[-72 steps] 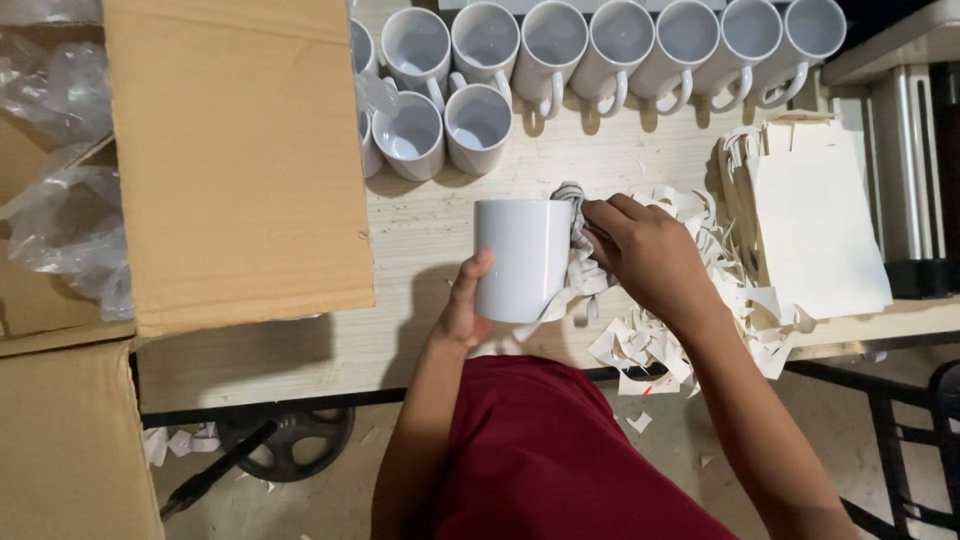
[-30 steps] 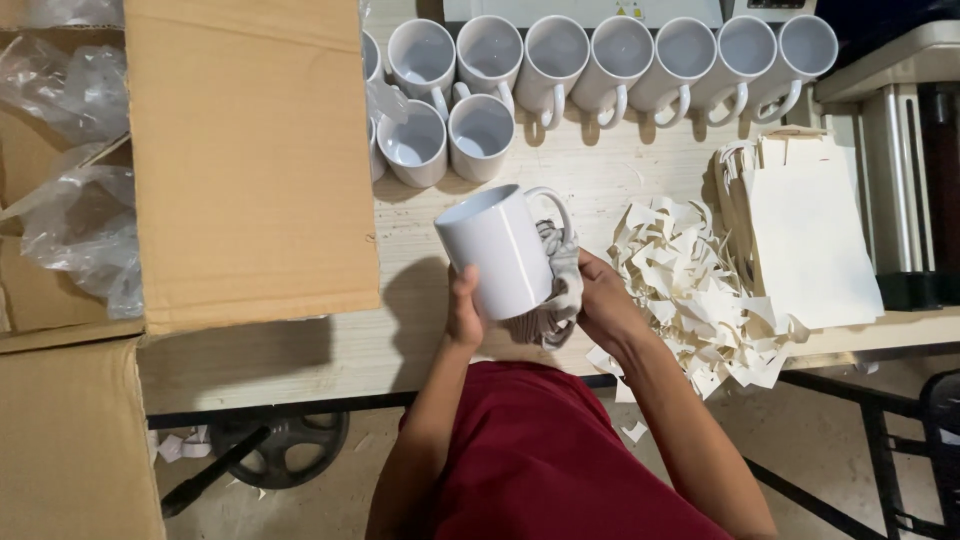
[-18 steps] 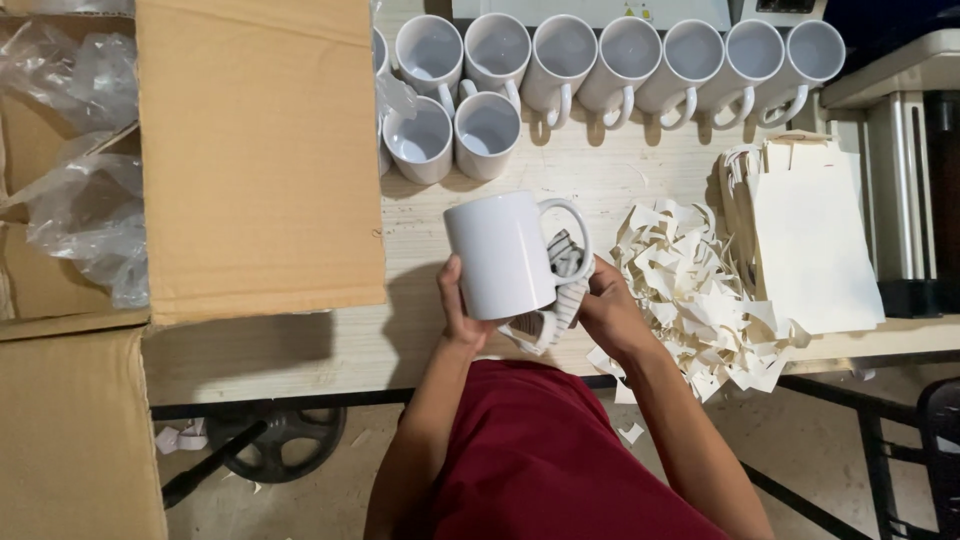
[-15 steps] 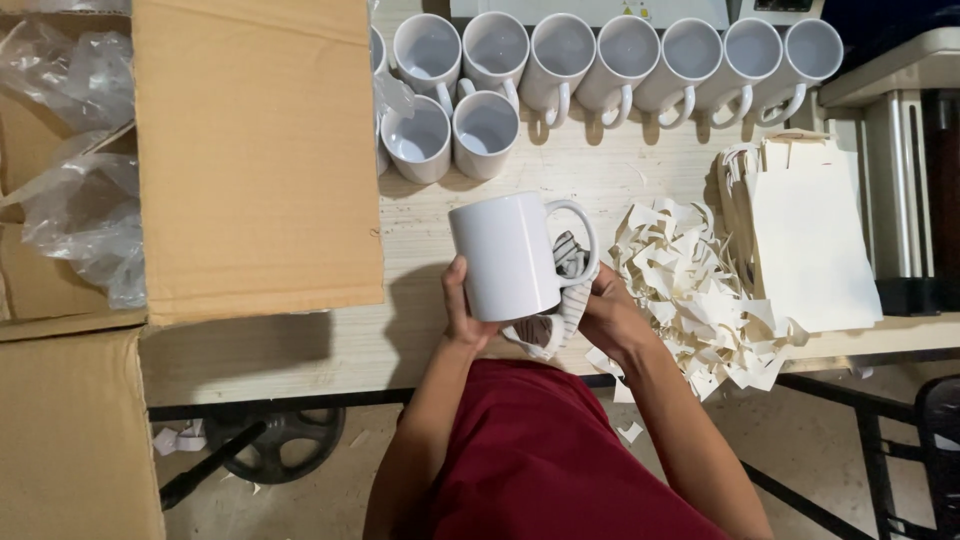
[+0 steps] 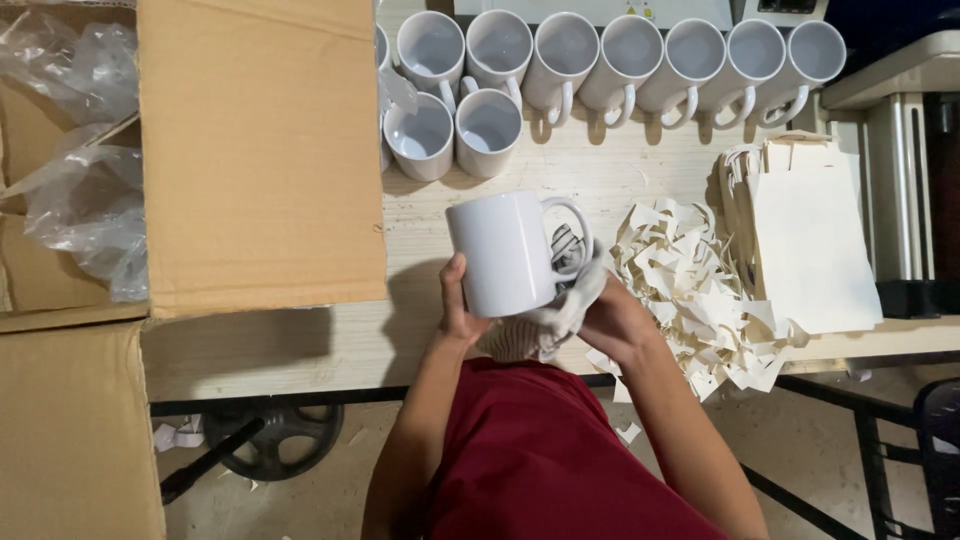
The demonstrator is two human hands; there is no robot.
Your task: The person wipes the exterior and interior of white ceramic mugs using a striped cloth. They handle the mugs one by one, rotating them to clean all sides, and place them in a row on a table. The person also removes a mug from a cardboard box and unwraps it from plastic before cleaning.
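Clearly the biggest thing in view is the open cardboard box at 9 o'clock, its flap lying over the wooden bench, with crumpled clear plastic inside. Along 12 o'clock stands a row of white mugs, and at 3 o'clock lie a stack of cream paper bags and a heap of paper scraps. At the centre, held above the bench's near edge, is the white mug, handle toward 3 o'clock. The left hand has its grip clasped on the mug's lower wall; the right hand has its grip clenched on a grey cloth tucked at the handle and base. By my judgement this is wiping; a next stroke would call for turning the mug against the cloth.
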